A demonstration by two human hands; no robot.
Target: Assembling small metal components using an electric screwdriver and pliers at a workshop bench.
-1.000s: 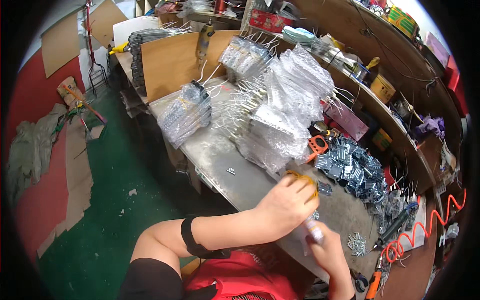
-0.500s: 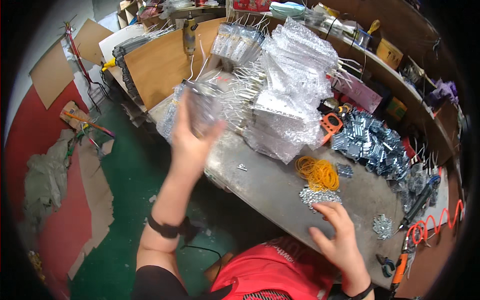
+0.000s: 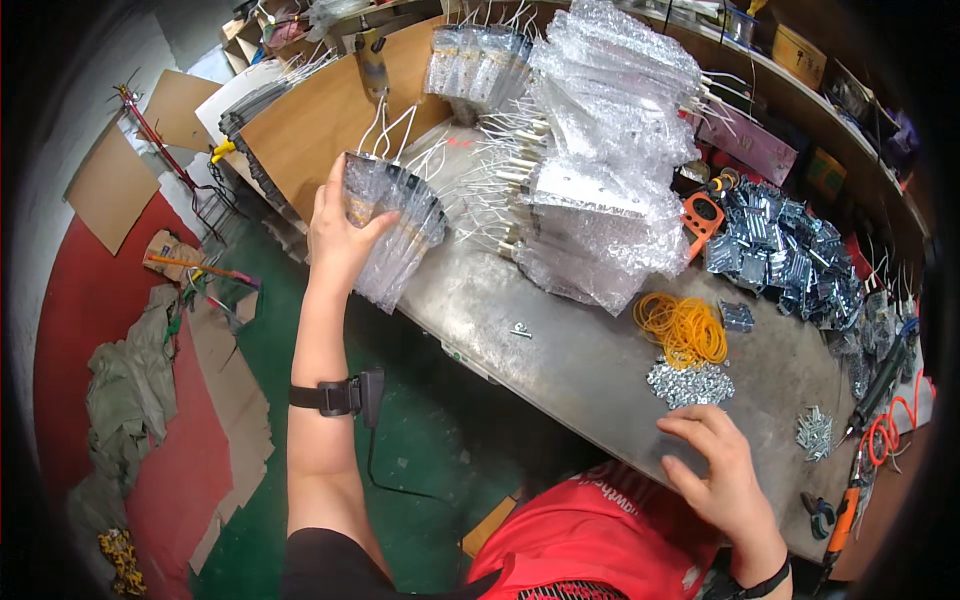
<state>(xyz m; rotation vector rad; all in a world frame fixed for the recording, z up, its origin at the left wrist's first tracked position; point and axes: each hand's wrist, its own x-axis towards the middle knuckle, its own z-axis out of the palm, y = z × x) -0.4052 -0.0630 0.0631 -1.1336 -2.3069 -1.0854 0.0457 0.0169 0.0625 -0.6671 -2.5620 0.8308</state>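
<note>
At the table's left end, my left hand (image 3: 342, 235) is closed on a bubble-wrapped packet (image 3: 366, 185), its fingers at the packet's left edge and the thumb across the top. Similar bubble-wrapped packets (image 3: 415, 225) with dark ends and white wires lie directly beside it. My right hand (image 3: 718, 465) hovers at the table's front edge with fingers apart and nothing in it. Just beyond its fingertips is a pile of small silver metal pieces (image 3: 690, 383), touching a heap of yellow rubber bands (image 3: 682, 328). A screw and a small ring (image 3: 520, 330) lie mid-table.
A tall stack of bubble-wrapped packets (image 3: 610, 170) fills the table's back middle. To its right are an orange meter (image 3: 702, 218) and a heap of shiny metal parts (image 3: 775, 245). Screws (image 3: 814, 434), pliers (image 3: 820, 515) and an orange-handled screwdriver (image 3: 843, 520) lie at the right.
My left hand has lowered the packet, blurred before, onto the other packets at the table's left end. My right hand stays near the front edge, still open. The whole view has shifted slightly.
</note>
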